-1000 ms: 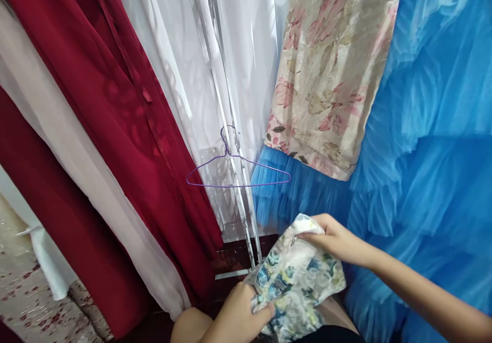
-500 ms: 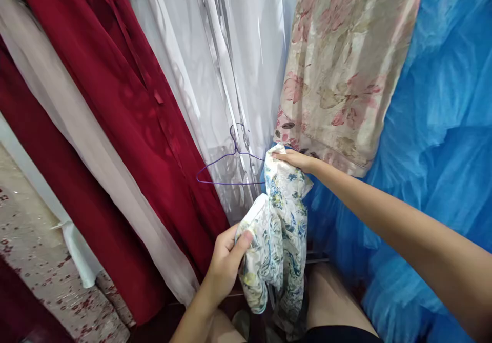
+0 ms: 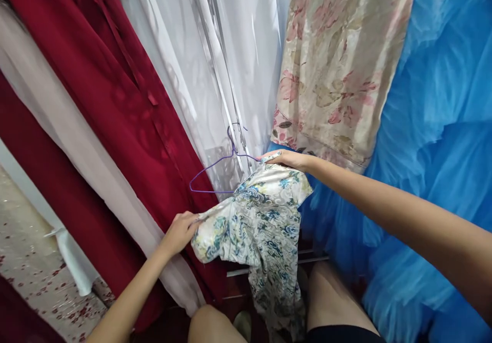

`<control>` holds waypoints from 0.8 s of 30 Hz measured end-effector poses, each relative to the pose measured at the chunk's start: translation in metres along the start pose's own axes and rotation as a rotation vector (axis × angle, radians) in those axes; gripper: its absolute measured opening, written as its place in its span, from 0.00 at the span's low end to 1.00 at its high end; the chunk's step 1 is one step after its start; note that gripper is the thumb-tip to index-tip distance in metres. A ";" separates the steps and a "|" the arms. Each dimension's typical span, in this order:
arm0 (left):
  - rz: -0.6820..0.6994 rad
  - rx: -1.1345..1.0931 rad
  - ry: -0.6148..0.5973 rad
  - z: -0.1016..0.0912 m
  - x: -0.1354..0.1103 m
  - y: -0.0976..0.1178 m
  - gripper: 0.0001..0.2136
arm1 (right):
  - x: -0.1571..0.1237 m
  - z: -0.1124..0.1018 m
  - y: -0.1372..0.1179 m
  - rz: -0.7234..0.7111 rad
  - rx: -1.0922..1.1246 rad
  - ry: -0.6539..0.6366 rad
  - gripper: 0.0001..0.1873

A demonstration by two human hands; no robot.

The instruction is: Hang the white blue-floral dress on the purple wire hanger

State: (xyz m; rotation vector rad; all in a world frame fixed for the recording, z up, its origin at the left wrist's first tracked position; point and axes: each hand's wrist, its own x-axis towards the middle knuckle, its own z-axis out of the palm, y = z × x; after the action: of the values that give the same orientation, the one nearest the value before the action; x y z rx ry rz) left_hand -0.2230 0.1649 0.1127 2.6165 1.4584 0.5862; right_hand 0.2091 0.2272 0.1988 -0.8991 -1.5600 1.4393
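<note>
Hanging behind: red cloth [image 3: 126, 112] at left, white cloth [image 3: 249, 51] at far middle, blue tulle [image 3: 430, 179] at right. Best to spread the floral garment [image 3: 271, 220] evenly along its top edge, without tugging the purple hanger [image 3: 232, 150] (right end hidden, behind or inside, cannot tell which). Gripped by the upper corners, near the middle, in left hand [image 3: 180, 233] and right hand [image 3: 286, 159]; whitish, blue-patterned, creased.

A purple wire hanger [image 3: 232, 149] shows against white cloth [image 3: 253, 56], its right end hidden by a blue-and-white floral garment [image 3: 265, 220]. The right hand [image 3: 282, 158] pinches this garment's upper edge beside the hanger's right slope; the left hand [image 3: 182, 230] grips its other side, below the hanger's left end. A crimson gown [image 3: 126, 127] hangs left of the hanger, blue tulle [image 3: 430, 174] well to its right.
</note>
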 end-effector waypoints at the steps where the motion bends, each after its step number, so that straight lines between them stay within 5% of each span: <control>1: -0.026 0.034 0.041 -0.004 0.009 -0.011 0.17 | 0.001 -0.002 -0.003 0.012 -0.006 -0.012 0.14; 8: -0.114 0.154 0.233 -0.029 0.076 -0.041 0.19 | 0.004 -0.008 -0.005 0.021 -0.002 -0.062 0.14; 14: -0.009 -0.228 0.538 -0.043 0.104 0.005 0.16 | 0.000 0.007 0.014 0.170 0.199 0.009 0.11; 18: -0.196 -0.331 0.773 -0.047 0.108 0.021 0.11 | -0.024 0.008 0.029 0.087 0.291 0.027 0.16; 21: -0.357 -0.434 0.714 -0.047 0.102 0.016 0.06 | -0.051 -0.006 0.048 0.024 0.331 0.142 0.16; 24: -0.309 -0.515 0.572 -0.045 0.095 0.020 0.12 | -0.074 -0.019 0.067 0.067 0.371 0.272 0.20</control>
State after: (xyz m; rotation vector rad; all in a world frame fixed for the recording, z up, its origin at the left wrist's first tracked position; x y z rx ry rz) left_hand -0.1790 0.2281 0.1864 1.8592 1.5216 1.5111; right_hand 0.2556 0.1743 0.1253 -0.8847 -1.0297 1.5173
